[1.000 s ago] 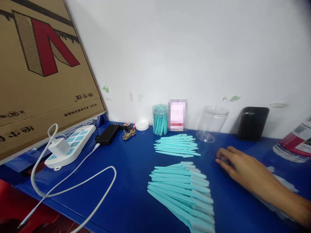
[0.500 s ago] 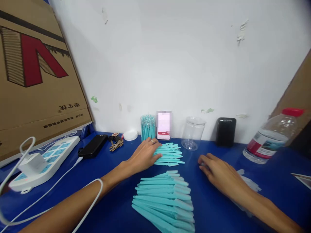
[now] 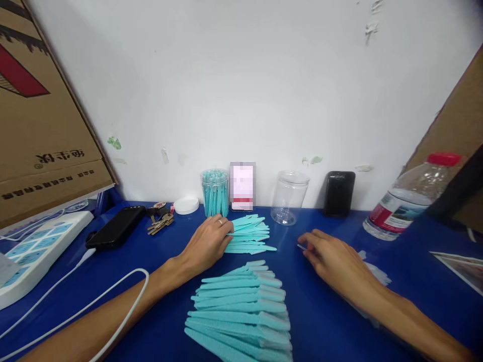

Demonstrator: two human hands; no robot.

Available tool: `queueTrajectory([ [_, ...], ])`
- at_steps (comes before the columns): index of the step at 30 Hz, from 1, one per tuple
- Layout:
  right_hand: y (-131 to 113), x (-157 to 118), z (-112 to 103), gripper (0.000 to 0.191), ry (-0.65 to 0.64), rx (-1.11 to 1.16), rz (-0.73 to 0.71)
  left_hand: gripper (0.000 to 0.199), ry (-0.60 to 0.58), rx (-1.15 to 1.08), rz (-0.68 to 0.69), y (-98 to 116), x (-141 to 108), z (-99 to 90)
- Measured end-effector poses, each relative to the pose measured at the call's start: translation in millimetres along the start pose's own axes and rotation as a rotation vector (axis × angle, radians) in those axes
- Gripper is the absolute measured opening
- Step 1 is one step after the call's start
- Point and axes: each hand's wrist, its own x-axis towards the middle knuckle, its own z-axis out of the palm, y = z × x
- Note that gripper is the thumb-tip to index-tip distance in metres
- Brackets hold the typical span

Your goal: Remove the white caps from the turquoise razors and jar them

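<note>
Blue tabletop (image 3: pixel 162 264) — the left hand (image 3: pixel 207 240) has reached the smaller teal stick pile (image 3: pixel 251 232), front-left of the clear jar (image 3: pixel 290 196), fingers curled, grip unclear; both hands busy, right hand (image 3: pixel 332 255) pinching a pale sliver (image 3: pixel 302 247).

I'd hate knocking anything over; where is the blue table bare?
Between the right hand and the lower fan of slim turquoise sticks; less room between brassy metal keys and left hand. Crowded by the round white lid, packed clear jar, upright phone.
</note>
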Motion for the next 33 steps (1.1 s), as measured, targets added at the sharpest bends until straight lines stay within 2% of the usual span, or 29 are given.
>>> queueTrajectory([
  [7, -0.5, 1.7, -1.0, 0.022, -0.023, 0.006, -0.004, 0.020, 0.124, -0.128, -0.095, -0.9, 0.3, -3.2],
  [13, -4.5, 1.8, -5.7, 0.022, -0.012, 0.004, -0.011, 0.027, 0.219, -0.392, -0.241, 15.7, -2.2, -20.0],
  [17, -3.5, 2.1, -3.8, 0.022, -0.002, 0.002, -0.022, 0.031, 0.230, -0.555, -0.330, 22.9, -20.9, -21.9],
  [22, 0.7, 1.7, 2.6, 0.022, 0.008, 0.012, -0.044, 0.037, 0.206, -0.666, -0.408, 21.3, -42.2, -24.4],
  [29, 7.7, 0.2, 4.2, 0.024, 0.037, 0.035, -0.105, 0.039, 0.151, -0.721, -0.447, 25.7, -46.2, -34.4],
  [33, 10.0, -0.7, 2.8, 0.026, 0.072, 0.044, -0.133, 0.038, 0.148, -0.720, -0.466, 20.0, -46.0, -34.0],
])
